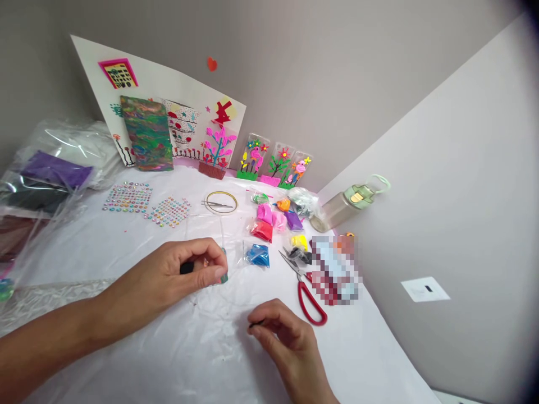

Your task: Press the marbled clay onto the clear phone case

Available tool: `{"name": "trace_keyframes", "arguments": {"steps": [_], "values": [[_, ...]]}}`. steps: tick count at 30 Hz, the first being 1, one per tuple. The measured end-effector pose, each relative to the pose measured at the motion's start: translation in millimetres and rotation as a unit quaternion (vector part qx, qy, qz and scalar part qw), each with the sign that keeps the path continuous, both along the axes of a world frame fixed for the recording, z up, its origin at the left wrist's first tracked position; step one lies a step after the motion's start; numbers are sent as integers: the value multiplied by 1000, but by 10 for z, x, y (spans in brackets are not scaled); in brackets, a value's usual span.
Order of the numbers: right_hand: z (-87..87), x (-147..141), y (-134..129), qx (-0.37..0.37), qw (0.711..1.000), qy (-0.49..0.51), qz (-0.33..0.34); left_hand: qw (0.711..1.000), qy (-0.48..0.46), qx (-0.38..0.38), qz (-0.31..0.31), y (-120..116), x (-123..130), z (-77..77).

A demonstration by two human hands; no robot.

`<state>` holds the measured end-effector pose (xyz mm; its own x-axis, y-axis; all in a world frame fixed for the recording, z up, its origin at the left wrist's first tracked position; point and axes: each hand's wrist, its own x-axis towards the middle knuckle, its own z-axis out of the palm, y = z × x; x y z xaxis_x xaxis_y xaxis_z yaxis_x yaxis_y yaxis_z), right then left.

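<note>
My left hand (181, 269) is closed over the white-covered table, its thumb and fingers gripping a small green piece (224, 277) at the fingertips. A black lump (186, 267) shows inside that same hand, below the curled fingers. Lower and to the right, my right hand (282, 342) pinches a small dark piece (256, 324) between thumb and forefinger. A clear sheet (206, 225) lies just beyond my left hand. The packet of blue clay (257, 255) sits between the two hands, farther back.
Red-handled scissors (312, 306) lie right of my hands, near a blurred-out object. Behind are clay packets (261, 230), a bottle (337, 210), a bangle with tweezers (222, 202) and gem stickers (128, 197). Decorated panels (148, 134) lean on the wall; plastic bags (54, 168) fill the left.
</note>
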<state>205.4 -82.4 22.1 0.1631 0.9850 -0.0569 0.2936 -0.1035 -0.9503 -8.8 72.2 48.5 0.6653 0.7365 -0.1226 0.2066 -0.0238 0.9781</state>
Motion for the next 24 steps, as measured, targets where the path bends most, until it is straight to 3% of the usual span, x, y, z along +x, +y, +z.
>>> {"name": "trace_keyframes", "arguments": {"steps": [5,9,15,24], "values": [[30,-17,59,-67,983,157,-71,1000,-8,-3,-18,-149,109,-139],[2,-62,93,-71,971,214,-76,998,27,6,-64,-340,195,-257],[-60,-150,109,-80,961,255,-64,979,23,146,-142,-532,257,-416],[-88,-141,87,-87,968,230,-56,970,18,196,-142,-515,249,-499]]}}
